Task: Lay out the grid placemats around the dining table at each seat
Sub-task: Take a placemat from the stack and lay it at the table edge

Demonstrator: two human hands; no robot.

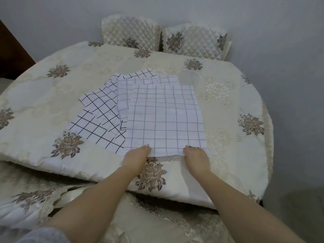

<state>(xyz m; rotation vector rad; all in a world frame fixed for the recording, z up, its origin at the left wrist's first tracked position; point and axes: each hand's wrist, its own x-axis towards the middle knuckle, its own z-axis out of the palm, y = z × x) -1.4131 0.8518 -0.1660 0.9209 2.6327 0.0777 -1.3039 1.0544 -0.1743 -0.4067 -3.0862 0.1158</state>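
Though in a heap, placemats [164,118]; quilted chairs [129,32] beyond.

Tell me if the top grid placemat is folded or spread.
Spread out. The top placemat lies flat over the other placemats, its full grid showing, left hand and right hand holding its near edge.

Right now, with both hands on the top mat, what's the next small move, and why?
Probably slide the top mat toward you. Left hand and right hand touch its near edge, and the other mats lie fanned beneath it mid-table.
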